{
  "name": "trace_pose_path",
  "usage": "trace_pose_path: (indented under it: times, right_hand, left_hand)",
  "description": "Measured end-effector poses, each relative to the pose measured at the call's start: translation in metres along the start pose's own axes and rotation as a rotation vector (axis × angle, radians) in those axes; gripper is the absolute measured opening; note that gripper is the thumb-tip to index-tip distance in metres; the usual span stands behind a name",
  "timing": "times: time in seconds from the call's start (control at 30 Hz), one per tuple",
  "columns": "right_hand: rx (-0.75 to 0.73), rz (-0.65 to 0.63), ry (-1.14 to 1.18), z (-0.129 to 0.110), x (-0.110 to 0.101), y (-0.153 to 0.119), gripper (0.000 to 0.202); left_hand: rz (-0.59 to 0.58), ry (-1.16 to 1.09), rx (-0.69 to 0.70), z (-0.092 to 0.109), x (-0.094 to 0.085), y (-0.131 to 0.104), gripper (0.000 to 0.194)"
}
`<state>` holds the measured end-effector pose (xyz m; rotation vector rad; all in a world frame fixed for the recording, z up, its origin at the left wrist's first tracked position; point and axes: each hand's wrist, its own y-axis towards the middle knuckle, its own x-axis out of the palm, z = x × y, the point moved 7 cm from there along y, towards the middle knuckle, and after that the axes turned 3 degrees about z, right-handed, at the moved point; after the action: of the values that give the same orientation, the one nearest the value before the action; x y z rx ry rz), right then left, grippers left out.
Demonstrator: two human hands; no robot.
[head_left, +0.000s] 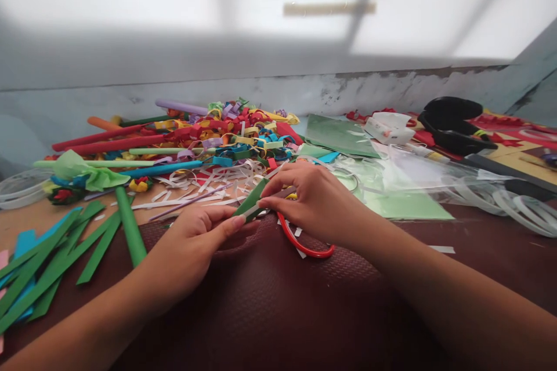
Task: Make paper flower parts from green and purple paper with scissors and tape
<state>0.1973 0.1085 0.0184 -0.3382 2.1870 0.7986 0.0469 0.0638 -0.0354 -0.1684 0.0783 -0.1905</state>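
Observation:
Near the middle of the view, my left hand (204, 237) is closed on a green paper strip (252, 200), its thumb pressing a narrow whitish strip (252, 208) along the green surface. My right hand (304, 194) meets it from the other side, thumb and fingers pinched at the far end of that whitish strip. Whether its fingers also grip the green paper is hidden. Under my right hand lie scissors with a red handle (304, 249), largely covered by the hand. Small white scraps lie around the handle.
Green strips (56, 261) fan out at the left beside a green paper tube (130, 226). Behind my hands is a heap of coloured paper chains (226, 127). Green sheets (339, 134), clear plastic, tape rolls (517, 200) and an open black case (455, 124) occupy the right.

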Motion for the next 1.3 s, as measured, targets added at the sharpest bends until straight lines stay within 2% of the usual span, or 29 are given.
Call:
trace_pose_path:
  times: [0.2,0.4,0.6,0.77,0.97,1.13,1.3]
  right_hand:
    - [0.038,0.038,0.045,0.003,0.001,0.002,0.014]
    - [-0.128,0.023,-0.007,-0.01,0.006,-0.002,0.013]
    - [-0.242,-0.013,-0.001,-0.021,0.01,-0.01,0.007]
    - [-0.24,0.008,0.042,-0.021,0.005,-0.009,0.009]
    - [-0.206,0.013,0.068,-0.02,0.007,-0.008,0.012]
    - [-0.183,0.012,0.102,-0.019,0.008,-0.009,0.014]
    - [-0.146,0.012,0.109,-0.017,0.008,-0.008,0.015]
  left_hand:
    - [-0.031,0.012,0.005,-0.002,-0.001,-0.001,0.023]
    - [-0.233,0.009,-0.053,-0.004,0.003,-0.003,0.044]
    - [-0.131,0.057,-0.093,-0.004,0.0,-0.001,0.04]
    - [-0.141,-0.037,-0.136,-0.012,0.001,-0.003,0.03]
    - [-0.126,0.079,-0.103,-0.013,-0.001,-0.005,0.021]
    - [-0.084,0.284,0.01,-0.003,0.003,-0.005,0.037]
    - [-0.107,0.209,-0.119,-0.008,0.004,-0.006,0.041]
